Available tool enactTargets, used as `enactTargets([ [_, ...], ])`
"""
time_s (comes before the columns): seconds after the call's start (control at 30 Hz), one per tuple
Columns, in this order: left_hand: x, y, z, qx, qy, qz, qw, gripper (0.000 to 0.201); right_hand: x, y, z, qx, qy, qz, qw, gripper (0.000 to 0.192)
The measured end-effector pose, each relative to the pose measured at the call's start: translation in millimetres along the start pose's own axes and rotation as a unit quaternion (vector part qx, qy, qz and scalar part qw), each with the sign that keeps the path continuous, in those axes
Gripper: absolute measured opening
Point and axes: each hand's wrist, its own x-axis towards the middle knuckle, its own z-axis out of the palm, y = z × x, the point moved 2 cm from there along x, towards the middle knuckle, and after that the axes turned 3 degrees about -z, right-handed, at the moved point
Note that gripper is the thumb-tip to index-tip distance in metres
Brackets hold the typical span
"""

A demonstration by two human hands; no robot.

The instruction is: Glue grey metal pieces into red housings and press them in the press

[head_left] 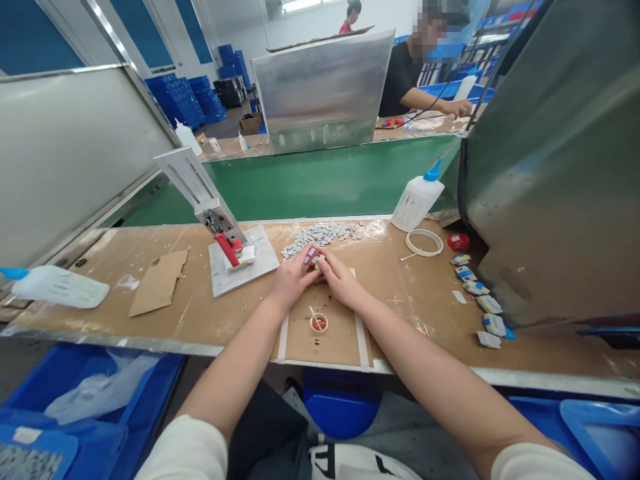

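No text, label or number is legible on anything here.

Brown workbench (150,313) bearing cardboard scrap (160,281), small press (220,227), grey chip pile (323,235), glue bottle (417,199), tape ring (424,242), little cup (319,323).

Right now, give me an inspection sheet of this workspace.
Surface: brown bench, scuffed, taped edges.
Job's things: small red-and-blue part held between both hands; pile of small grey pieces behind it.
Clutter: cardboard scrap, glue bottle, tape ring, small cup, row of blue-and-white parts, press fixture.
Grips: left hand and right hand both closed on the part.
Cables: one dark cable at the co-worker's bench.
Surroundings: green conveyor, blue bins, a co-worker opposite.
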Motion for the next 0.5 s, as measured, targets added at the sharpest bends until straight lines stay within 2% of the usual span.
enactTargets([
  [0.23,-0.5,2.8,4.6,0.036,-0.027,-0.022,0.999,0.062,-0.4,4.1,1.1,0.055,0.025,0.033,0.998,0.063],
  [0.5,-0.4,1.6,2.9,0.025,-0.013,0.025,0.999,0.052,-8.1,3.7,9.1,0.106,0.004,0.045,0.993,0.063],
])
